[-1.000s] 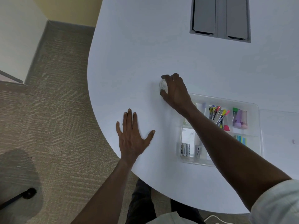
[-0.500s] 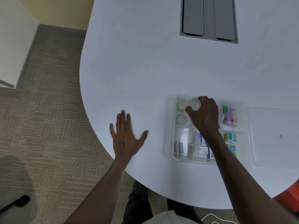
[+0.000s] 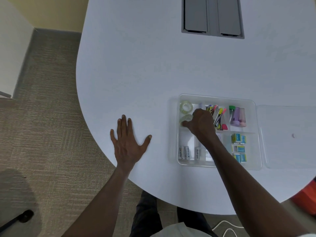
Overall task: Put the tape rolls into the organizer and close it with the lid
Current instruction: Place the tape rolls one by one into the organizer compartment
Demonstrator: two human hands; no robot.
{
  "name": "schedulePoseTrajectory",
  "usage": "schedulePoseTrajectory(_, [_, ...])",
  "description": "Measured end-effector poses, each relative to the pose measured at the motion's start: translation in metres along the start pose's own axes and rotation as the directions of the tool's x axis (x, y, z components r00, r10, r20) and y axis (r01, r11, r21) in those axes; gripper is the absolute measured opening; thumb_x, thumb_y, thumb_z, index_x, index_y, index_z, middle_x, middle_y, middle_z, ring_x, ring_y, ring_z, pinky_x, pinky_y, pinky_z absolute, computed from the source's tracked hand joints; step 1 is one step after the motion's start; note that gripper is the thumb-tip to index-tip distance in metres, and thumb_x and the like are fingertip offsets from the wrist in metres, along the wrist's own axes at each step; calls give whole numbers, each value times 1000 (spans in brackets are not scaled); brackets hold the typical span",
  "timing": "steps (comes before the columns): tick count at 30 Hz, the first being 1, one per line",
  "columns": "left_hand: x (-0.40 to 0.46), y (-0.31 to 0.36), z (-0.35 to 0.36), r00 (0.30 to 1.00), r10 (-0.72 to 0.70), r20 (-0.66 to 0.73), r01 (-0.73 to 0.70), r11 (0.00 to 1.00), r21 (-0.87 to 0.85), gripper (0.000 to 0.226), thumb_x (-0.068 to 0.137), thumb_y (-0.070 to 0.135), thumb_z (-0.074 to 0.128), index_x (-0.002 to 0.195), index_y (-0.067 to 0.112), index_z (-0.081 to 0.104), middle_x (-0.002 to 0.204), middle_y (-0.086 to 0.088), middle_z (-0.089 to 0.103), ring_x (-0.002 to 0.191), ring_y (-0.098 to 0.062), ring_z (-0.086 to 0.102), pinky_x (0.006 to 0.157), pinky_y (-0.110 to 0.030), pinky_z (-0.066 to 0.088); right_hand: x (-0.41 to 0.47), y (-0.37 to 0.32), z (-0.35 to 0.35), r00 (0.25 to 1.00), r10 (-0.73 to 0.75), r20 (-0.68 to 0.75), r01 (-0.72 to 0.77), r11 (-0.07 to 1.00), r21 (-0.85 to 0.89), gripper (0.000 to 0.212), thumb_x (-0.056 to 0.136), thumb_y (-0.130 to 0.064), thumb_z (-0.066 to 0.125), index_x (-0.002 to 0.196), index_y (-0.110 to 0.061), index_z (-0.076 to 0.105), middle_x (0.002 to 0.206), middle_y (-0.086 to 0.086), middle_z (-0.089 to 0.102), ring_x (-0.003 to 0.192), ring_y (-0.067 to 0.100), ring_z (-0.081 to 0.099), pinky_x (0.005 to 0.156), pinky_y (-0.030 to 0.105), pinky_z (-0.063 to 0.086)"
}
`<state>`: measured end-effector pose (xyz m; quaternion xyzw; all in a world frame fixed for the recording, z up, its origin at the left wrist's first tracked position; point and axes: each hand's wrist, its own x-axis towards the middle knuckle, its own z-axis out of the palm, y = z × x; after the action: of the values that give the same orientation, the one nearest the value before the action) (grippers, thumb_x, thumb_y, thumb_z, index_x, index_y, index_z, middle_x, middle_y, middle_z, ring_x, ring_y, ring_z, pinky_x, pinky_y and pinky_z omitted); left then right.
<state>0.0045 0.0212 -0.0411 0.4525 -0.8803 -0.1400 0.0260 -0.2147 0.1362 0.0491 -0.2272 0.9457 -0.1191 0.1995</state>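
The clear organizer (image 3: 217,97) lies on the white table (image 3: 153,65) at the right. In its far-left compartment one clear tape roll (image 3: 186,106) lies flat. My right hand (image 3: 201,124) reaches into the same compartment just nearer to me, thumb and curled fingers around a second tape roll (image 3: 186,118), which the hand half hides. I cannot tell whether another roll lies beneath it. The clear lid (image 3: 289,135) lies flat on the table right of the organizer. My left hand (image 3: 127,142) rests flat on the table, fingers spread, holding nothing.
The other compartments hold coloured clips (image 3: 217,115), small tubes (image 3: 237,116), batteries (image 3: 184,153) and blue packets (image 3: 239,147). A grey cable hatch (image 3: 212,17) sits in the table at the back. The rounded table edge and carpet are to the left.
My right hand picked a tape roll off the table left of the organizer, carried it right over the far-left compartment, and has now lowered it in. The left hand stayed flat.
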Motion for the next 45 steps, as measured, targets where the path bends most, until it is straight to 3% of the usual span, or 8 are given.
schedulePoseTrajectory(5, [0,0,0,1000,-1,-2,1,1000,0,100,84,80,42,156,12,26,169,-6,13,157,-20,14,124,-54,15,-4,-8,8,994,-60,-91,56,997,-45,57,60,-31,90,86,10,59,81,26,66,79,37,66,65,35,51])
schedulePoseTrajectory(9, [0,0,0,1000,0,-12,0,1000,4,99,85,79,43,155,12,27,169,-6,13,157,-20,15,123,-54,16,-5,-10,6,1000,-3,11,4,997,-72,57,73,-35,80,102,8,56,101,24,65,100,36,62,81,37,48])
schedulePoseTrajectory(15, [-1,0,0,1000,4,-12,-4,1000,6,99,85,79,43,155,11,27,169,-7,13,157,-21,15,123,-54,16,-4,-13,7,999,2,34,2,993,-117,58,74,-38,79,104,7,56,102,21,67,101,36,63,81,36,49])
schedulePoseTrajectory(21, [-1,0,0,1000,-1,-9,1,1000,14,100,85,80,42,155,12,26,169,-6,12,157,-20,14,124,-53,16,4,-12,5,989,103,108,-101,995,-24,63,70,-34,84,109,6,55,107,21,66,102,34,64,79,31,49])
schedulePoseTrajectory(25, [-1,0,0,1000,1,-10,-1,1000,25,100,85,81,41,156,12,26,169,-6,13,157,-19,14,124,-52,16,7,-14,6,985,139,99,-138,990,-13,72,71,-36,83,117,8,48,115,23,61,109,35,61,87,36,50])
schedulePoseTrajectory(36, [0,-2,2,1000,-3,10,3,1000,10,101,84,81,42,156,12,26,169,-6,11,157,-19,13,124,-52,16,10,-12,3,970,177,167,-183,983,23,79,68,-33,85,122,8,44,121,25,59,114,36,57,89,38,48])
schedulePoseTrajectory(39, [0,-2,3,1000,1,12,-1,1000,9,100,85,81,41,156,12,26,169,-6,11,157,-19,13,124,-52,15,11,-10,0,966,177,187,-186,982,34,74,69,-32,85,119,8,48,118,24,62,114,35,58,87,35,47])
schedulePoseTrajectory(45, [0,-3,4,1000,15,27,-15,1000,20,100,85,81,39,156,11,25,169,-8,12,157,-21,15,122,-53,17,7,-5,-6,978,157,134,-165,985,51,43,81,-28,73,101,8,58,107,22,66,102,34,63,69,27,37])
